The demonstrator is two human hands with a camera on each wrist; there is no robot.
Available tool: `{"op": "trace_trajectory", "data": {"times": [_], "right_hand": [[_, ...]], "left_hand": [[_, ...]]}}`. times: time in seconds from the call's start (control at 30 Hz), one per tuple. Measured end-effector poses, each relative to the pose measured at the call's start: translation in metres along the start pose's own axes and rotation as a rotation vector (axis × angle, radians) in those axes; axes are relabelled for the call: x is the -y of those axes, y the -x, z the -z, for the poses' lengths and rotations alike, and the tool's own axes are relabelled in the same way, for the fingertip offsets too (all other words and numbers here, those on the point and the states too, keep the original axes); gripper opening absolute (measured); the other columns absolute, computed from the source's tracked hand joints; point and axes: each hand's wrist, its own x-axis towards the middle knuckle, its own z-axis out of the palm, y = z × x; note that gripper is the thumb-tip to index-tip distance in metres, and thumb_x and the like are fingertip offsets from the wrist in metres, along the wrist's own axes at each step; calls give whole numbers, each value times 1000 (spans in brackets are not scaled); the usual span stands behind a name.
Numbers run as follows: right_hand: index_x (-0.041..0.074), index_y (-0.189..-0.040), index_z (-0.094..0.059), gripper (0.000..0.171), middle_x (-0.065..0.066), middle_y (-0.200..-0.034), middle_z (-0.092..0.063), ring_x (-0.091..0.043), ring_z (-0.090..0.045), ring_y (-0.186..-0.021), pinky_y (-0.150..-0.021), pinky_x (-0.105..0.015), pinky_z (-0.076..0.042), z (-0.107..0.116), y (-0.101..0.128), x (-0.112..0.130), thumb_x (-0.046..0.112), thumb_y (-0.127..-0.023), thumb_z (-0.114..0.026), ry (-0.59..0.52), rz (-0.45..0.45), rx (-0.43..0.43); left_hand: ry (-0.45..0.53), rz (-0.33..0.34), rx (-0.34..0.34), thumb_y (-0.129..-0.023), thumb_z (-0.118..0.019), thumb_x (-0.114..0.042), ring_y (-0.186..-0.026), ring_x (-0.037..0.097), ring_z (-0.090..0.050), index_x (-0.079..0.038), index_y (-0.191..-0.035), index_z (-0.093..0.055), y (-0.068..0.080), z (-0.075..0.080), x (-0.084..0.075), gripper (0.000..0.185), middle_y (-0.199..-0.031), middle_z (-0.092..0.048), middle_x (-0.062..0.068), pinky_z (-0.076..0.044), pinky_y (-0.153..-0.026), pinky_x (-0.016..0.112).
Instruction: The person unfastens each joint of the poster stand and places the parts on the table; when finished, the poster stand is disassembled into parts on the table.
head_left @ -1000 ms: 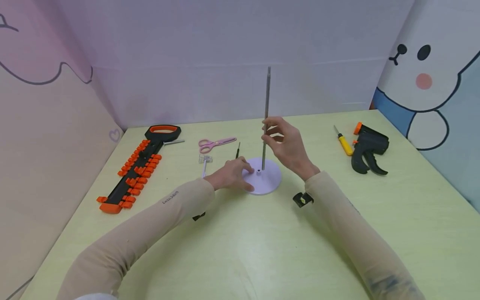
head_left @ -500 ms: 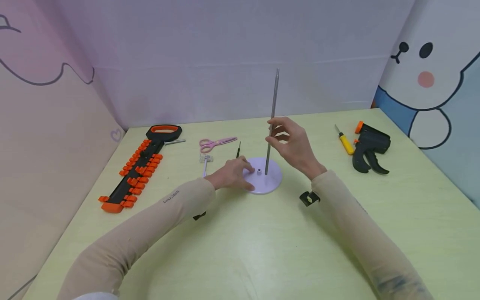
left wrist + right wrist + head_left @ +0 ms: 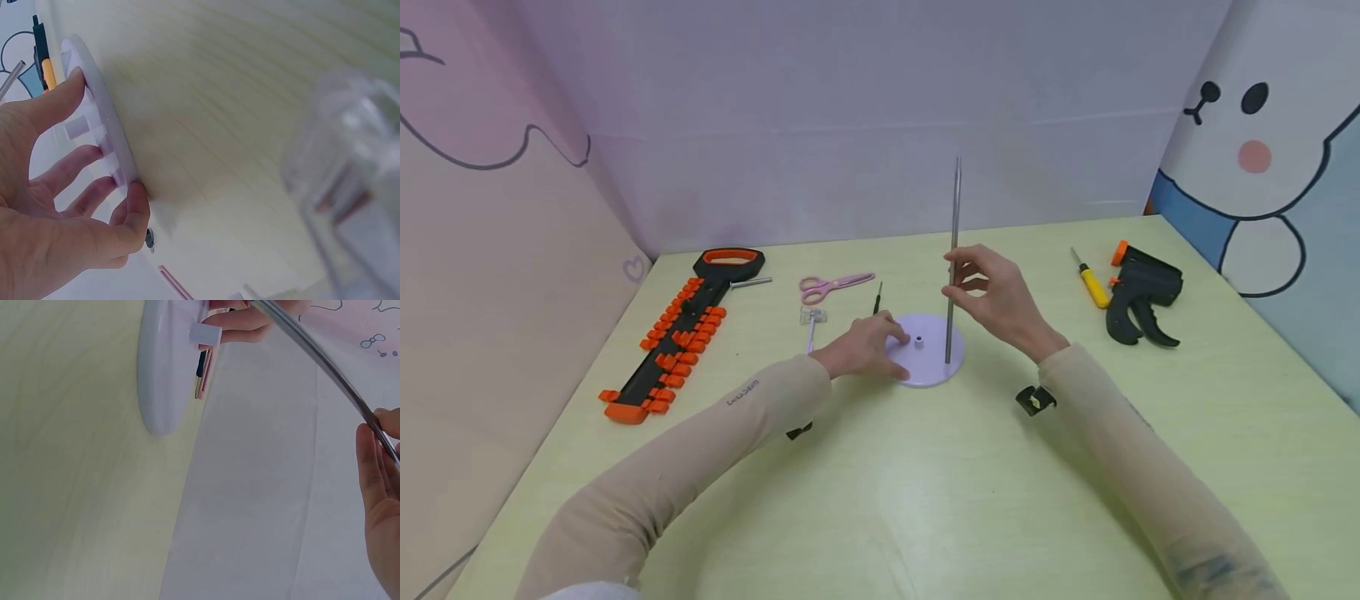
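A round pale-lilac base [image 3: 925,371] lies flat on the table, a short hollow post [image 3: 919,342] rising from its middle. My left hand [image 3: 867,348] holds the base at its left side; in the left wrist view thumb and fingers are spread along the rim [image 3: 107,106]. Between thumb and fingertips, my right hand [image 3: 998,293] pinches a thin metal rod [image 3: 956,204], nearly upright. In the head view its lower end appears over the base's right part, beside the post. The right wrist view shows the rod [image 3: 319,356] apart from the post [image 3: 206,334].
Pink scissors [image 3: 831,287], a small black-handled screwdriver [image 3: 877,302] and a clear-ended white piece [image 3: 812,321] lie behind the left hand. Far left is a black rack with orange clips [image 3: 670,342], beside a short metal rod [image 3: 751,282]. A yellow screwdriver [image 3: 1093,287] and black clamp [image 3: 1144,296] lie right.
My right hand has moved right and slightly down with the rod, whose lower end shifts from near the post toward the base's right side. The left hand and base stay put.
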Motion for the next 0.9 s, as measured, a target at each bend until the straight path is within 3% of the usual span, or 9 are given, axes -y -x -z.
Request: {"op": "trace_trajectory", "data": {"times": [0.2, 0.43, 0.77, 0.9], "right_hand": [[-3, -118, -56, 44, -13, -101, -59, -20, -61, -85, -75, -26, -53, 3, 4, -1, -7, -78, -73, 13, -10, 22], [-4, -117, -56, 43, -12, -98, -59, -21, -61, -83, -73, -22, -53, 3, 4, -3, -9, -77, -72, -2, -7, 43], [-5, -116, -57, 42, -15, -100, -59, -23, -60, -83, -74, -34, -54, 14, 17, -19, -9, -77, -73, 52, -103, 109], [-4, -115, -57, 40, -15, -98, -59, -24, -60, -84, -75, -33, -54, 18, 19, -22, -7, -78, -72, 61, -148, 150]], "left_hand": [[-22, -27, -8, -72, -84, -32, -107, 25, -51, -9, -120, -65, 0, -2, 3, 57, -117, -53, 8, -42, -92, 38], [1, -3, -7, -72, -84, -32, -110, 24, -51, -10, -122, -65, 0, -2, 3, 58, -119, -53, 7, -41, -94, 37], [6, 6, 13, -72, -84, -32, -115, 26, -48, -11, -124, -63, -1, 1, 0, 60, -125, -51, 9, -40, -96, 37], [18, 11, 14, -72, -84, -31, -115, 26, -49, -10, -124, -63, -2, 1, 0, 60, -125, -52, 10, -40, -97, 36]]}}
